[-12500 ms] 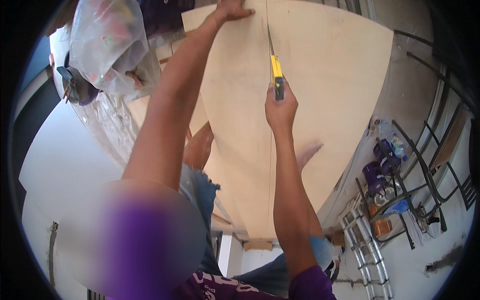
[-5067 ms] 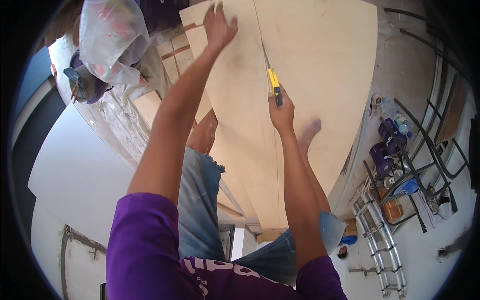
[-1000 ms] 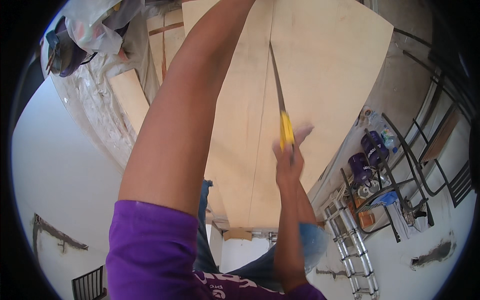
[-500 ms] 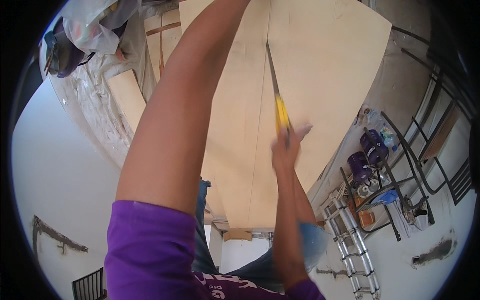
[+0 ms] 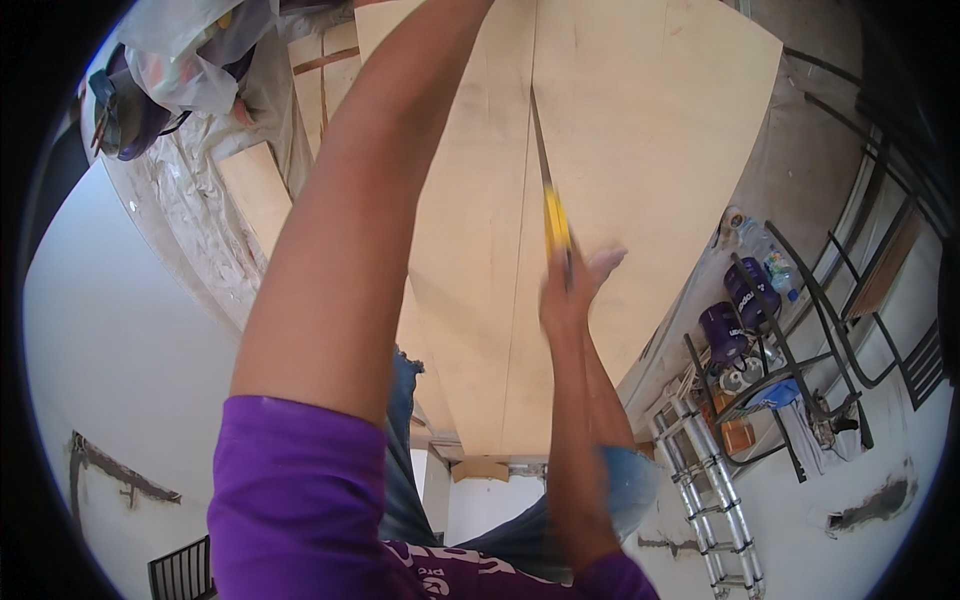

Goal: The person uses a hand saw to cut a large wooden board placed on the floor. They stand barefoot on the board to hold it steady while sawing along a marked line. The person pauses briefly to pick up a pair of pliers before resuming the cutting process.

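My right hand (image 5: 565, 295) is wrapped round the yellow and black handle of a handsaw (image 5: 555, 215). Its narrow blade points away from me, with the tip on a long straight line that runs down a large pale plywood sheet (image 5: 640, 130). Whether that line is a cut or a mark, I cannot tell. My left arm (image 5: 345, 230) stretches forward over the sheet's left part, and its hand lies beyond the top edge of the picture. A bare foot (image 5: 606, 263) rests on the sheet just right of the saw handle.
Left of the sheet lie a small board (image 5: 254, 188) and crumpled plastic sheeting (image 5: 180, 180), with a bag (image 5: 135, 105) farther off. At right stand dark metal chair frames (image 5: 790, 350), purple buckets (image 5: 722, 332) and a folded metal ladder (image 5: 705, 480).
My right hand and the saw have shifted slightly, the handle a little to the left. The blade tip stays near the line. My left arm has barely moved.
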{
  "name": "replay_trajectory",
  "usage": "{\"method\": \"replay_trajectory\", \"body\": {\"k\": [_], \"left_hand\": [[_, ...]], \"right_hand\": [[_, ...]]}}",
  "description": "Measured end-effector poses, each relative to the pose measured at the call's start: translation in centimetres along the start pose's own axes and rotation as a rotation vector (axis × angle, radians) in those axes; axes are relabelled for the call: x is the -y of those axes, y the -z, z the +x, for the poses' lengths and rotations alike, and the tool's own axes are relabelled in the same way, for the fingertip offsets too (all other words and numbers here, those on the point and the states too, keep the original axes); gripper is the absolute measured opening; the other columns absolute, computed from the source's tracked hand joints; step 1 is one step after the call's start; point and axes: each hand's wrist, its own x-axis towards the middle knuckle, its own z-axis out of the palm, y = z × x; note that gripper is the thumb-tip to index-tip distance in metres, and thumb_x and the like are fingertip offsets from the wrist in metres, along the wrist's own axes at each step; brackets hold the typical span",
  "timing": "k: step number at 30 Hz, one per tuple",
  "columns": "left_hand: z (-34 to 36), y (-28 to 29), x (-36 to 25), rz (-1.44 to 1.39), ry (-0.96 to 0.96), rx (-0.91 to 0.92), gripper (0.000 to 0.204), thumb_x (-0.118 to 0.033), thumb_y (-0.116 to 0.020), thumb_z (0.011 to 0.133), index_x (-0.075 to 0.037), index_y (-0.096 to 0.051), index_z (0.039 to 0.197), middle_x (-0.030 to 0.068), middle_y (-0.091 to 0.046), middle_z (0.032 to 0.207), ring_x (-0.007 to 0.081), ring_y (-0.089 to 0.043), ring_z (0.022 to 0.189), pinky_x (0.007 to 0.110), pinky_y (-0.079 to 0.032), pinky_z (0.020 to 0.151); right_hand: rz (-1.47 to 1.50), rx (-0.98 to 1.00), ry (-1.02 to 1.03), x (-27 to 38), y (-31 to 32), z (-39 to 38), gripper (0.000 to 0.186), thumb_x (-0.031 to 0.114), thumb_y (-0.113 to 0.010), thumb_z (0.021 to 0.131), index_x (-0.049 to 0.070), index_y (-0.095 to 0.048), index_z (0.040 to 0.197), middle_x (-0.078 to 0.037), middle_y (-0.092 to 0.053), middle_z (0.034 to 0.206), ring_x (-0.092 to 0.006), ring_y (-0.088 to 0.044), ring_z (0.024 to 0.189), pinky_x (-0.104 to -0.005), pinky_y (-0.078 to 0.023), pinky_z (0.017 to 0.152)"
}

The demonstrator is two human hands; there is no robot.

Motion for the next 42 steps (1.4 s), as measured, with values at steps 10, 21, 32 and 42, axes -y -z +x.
{"method": "replay_trajectory", "body": {"k": [10,21,32,42], "left_hand": [[-0.1,-0.2,0.9,0.001,0.000,-0.034,0.082,-0.049,-0.078,0.070,0.001,-0.051,0.129,0.0214,-0.053,0.133,0.0377,-0.043,0.130,0.051,-0.031,0.110],[0.7,-0.7,-0.7,-0.008,-0.027,-0.018,0.084,-0.050,-0.078,0.069,0.002,-0.050,0.130,0.0225,-0.050,0.136,0.0376,-0.042,0.131,0.050,-0.032,0.109],[1.5,-0.2,-1.6,0.038,-0.056,-0.050,0.081,-0.049,-0.077,0.069,0.002,-0.053,0.127,0.0218,-0.052,0.132,0.0372,-0.044,0.128,0.048,-0.033,0.109],[0.3,-0.6,0.5,0.037,-0.001,-0.019,0.082,-0.049,-0.077,0.069,0.002,-0.051,0.129,0.0221,-0.051,0.134,0.0381,-0.042,0.130,0.050,-0.032,0.109]], "right_hand": [[0.139,0.100,-0.455,-0.1,3.9,-12.2,0.048,0.028,-0.043,0.102,-0.004,-0.044,0.138,-0.007,-0.060,0.094,-0.0151,-0.056,0.086,-0.0303,-0.046,0.078],[0.105,0.063,-0.189,-1.3,-0.2,-3.0,0.045,0.024,-0.048,0.101,-0.005,-0.048,0.136,-0.001,-0.055,0.082,-0.0098,-0.048,0.072,-0.0249,-0.041,0.065],[0.090,0.021,-0.230,0.9,-2.9,8.6,0.042,0.028,-0.050,0.100,0.000,-0.054,0.131,-0.013,-0.060,0.083,-0.0170,-0.055,0.073,-0.0291,-0.046,0.070],[0.170,-0.095,0.004,-2.2,2.9,-10.2,0.045,0.025,-0.048,0.100,-0.003,-0.050,0.136,-0.011,-0.064,0.113,-0.0206,-0.060,0.100,-0.0314,-0.046,0.086]]}}
